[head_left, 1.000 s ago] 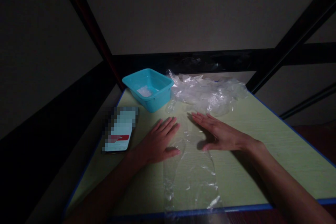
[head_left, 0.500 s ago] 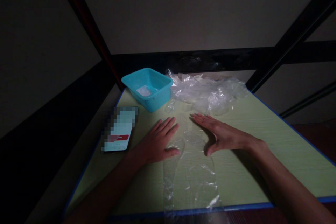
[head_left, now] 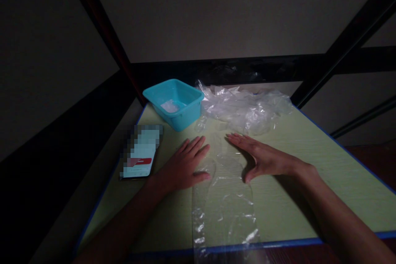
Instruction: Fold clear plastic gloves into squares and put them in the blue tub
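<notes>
A clear, thin plastic glove lies flattened on the table, its wrist end hanging over the front edge. My left hand rests palm down along its left side, fingers extended and the thumb touching or just over the plastic. On the other side, my right hand is turned on its edge, with straight fingers and the thumb held apart near the glove's border. Neither hand grasps anything. Farther back, a crumpled heap of clear plastic spreads across the table.
A turquoise plastic basket with a whitish piece inside stands at the back left. A phone with a lit, partly blurred screen lies at the left edge. The pale table has blue edging, with a wall panel behind it.
My left hand has shifted very slightly left, off the plastic's edge. The right hand and the glove look practically the same.
</notes>
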Motion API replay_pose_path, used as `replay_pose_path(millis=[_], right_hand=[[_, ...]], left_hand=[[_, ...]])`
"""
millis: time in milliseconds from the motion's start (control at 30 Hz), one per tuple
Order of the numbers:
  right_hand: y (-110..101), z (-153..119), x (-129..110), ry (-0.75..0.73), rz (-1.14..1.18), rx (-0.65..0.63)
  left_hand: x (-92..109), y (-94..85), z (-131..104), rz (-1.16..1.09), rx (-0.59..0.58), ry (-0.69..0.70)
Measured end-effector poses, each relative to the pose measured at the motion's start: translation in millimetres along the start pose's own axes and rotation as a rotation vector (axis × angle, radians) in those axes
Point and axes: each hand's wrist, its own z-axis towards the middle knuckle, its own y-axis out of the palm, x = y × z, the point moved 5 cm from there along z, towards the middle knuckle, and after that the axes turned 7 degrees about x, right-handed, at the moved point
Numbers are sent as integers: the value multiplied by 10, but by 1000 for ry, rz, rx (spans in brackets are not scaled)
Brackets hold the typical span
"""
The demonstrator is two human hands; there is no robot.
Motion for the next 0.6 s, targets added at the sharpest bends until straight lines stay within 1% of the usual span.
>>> replay_pose_path(millis=[100, 167, 300, 400, 467, 533, 600], right_hand=[[8, 3, 6, 0, 21, -3], [3, 10, 10, 1, 34, 0], [-58, -13, -50, 10, 66, 13], [-91, -145, -223, -50, 59, 29], [-58, -298, -369, -94, 40, 38], [34, -474, -505, -122, 29, 17], [140, -631, -618, -141, 17, 4]], left_hand=[[4, -1, 18, -6, 17, -4], [-8, -27, 35, -25, 52, -7], [-51, -169, -15, -111, 132, -19], [-24, -305, -207, -216, 152, -10], [55, -357, -390, -312, 129, 29], [147, -357, -565, -386, 87, 44], [228, -316, -689, -421, 45, 35]])
